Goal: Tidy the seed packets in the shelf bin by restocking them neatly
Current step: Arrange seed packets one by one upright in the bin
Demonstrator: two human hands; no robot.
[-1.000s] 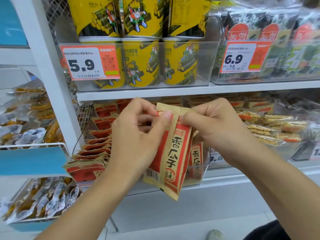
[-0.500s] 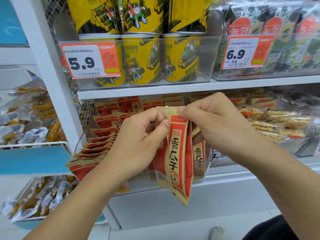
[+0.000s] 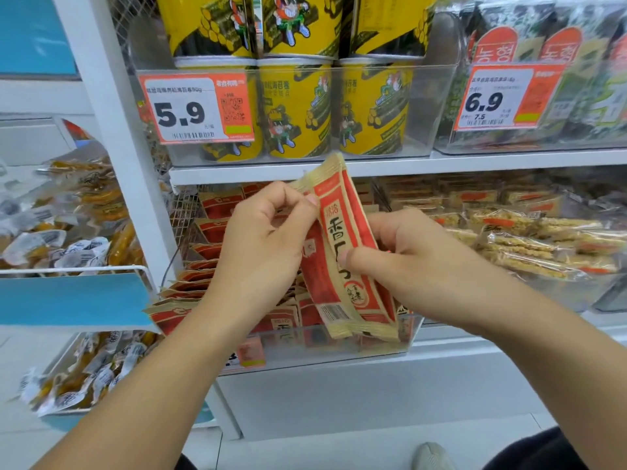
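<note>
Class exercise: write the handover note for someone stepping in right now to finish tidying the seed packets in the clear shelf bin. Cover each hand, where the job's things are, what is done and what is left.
Left hand: pinches the upper left edge of the held seed packets.
Right hand: thumb pressed on the front of the same packets, fingers behind.
The packets are tilted, top leaning left, held in front of and above the clear shelf bin.
Done: other red seed packets already sit in the bin, in a row on the left side.
Left: square up the held packets and slot them into the bin's front right part, probably upright.
</note>
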